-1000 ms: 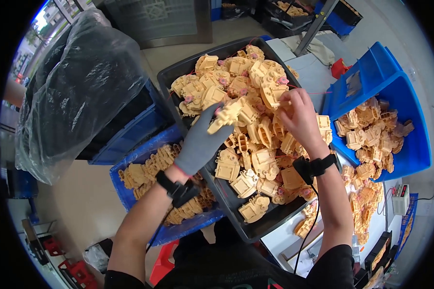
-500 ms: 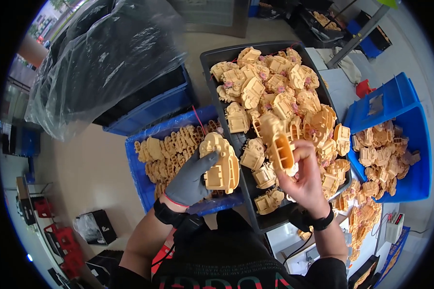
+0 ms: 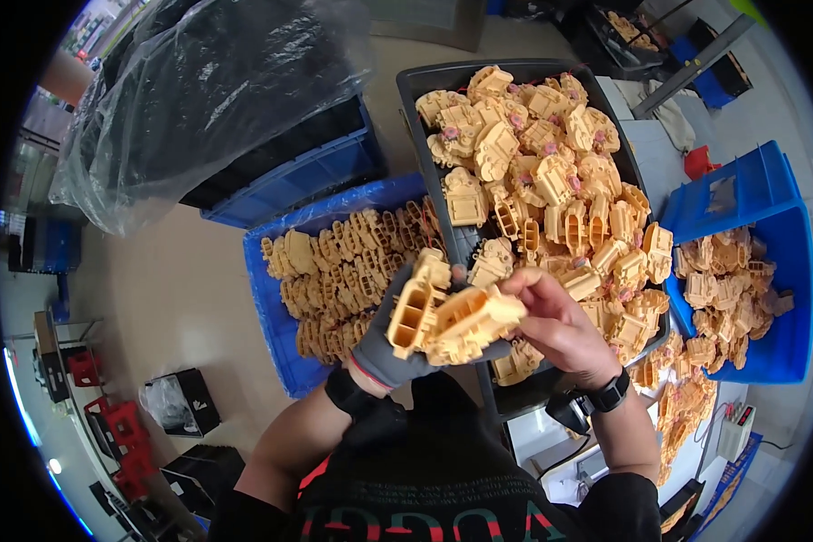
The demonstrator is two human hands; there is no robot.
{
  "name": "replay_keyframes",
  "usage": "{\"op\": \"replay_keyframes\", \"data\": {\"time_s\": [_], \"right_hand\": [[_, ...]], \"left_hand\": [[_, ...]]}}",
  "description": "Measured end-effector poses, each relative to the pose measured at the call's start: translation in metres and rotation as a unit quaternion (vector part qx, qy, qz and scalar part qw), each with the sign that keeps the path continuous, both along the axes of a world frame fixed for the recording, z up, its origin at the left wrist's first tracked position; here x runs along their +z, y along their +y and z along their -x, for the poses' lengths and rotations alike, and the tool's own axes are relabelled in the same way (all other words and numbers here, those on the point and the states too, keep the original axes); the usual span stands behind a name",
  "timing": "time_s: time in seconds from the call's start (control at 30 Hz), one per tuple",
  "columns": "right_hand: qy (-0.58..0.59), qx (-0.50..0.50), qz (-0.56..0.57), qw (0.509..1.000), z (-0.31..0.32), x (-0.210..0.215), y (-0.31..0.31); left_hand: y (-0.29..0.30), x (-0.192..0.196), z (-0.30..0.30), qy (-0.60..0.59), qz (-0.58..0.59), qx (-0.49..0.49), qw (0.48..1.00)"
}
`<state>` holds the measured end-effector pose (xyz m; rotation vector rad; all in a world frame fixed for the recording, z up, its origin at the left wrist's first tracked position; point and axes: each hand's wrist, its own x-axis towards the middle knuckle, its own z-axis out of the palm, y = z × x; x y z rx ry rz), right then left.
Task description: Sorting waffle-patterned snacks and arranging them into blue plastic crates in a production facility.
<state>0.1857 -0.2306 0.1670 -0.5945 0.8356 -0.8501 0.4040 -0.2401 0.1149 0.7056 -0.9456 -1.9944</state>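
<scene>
My left hand (image 3: pixel 378 352), in a dark grey glove, holds a tan moulded plastic housing (image 3: pixel 412 312) with its open compartments facing up. Against it lies a second tan plastic housing (image 3: pixel 471 323), tilted, its far end gripped by the bare fingers of my right hand (image 3: pixel 565 332). The two pieces touch side by side above the gap between the bins. Below and beyond my right hand is a black tray (image 3: pixel 434 167) heaped with similar housings, some with pinkish bits. Beyond my left hand, a blue crate (image 3: pixel 271 321) holds housings standing in rows.
A lidded blue bin (image 3: pixel 804 271) with more housings stands at the right. Loose housings (image 3: pixel 682 406) lie on the table below it. Clear plastic film (image 3: pixel 208 99) covers stacked crates at the far left. A black box (image 3: pixel 190 402) stands on the floor.
My right hand has brought its housing left and down against the one in my left hand. The left hand's housing has turned from flat side up to compartments up.
</scene>
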Motion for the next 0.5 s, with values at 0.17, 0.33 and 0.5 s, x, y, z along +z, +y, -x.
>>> {"op": "replay_keyframes", "data": {"time_s": [0.17,0.33,0.5], "right_hand": [[0.241,0.061,0.129,0.96,-0.01,0.009,0.008],[0.15,0.097,0.151,0.972,0.0,-0.002,0.007],[0.069,0.119,0.093,0.986,0.003,-0.01,0.016]], "left_hand": [[-0.008,-0.005,-0.003,0.157,-0.208,-0.073,0.963],[0.001,-0.016,-0.016,0.153,-0.217,-0.066,0.962],[0.012,-0.038,-0.031,0.28,-0.475,-0.092,0.829]]}}
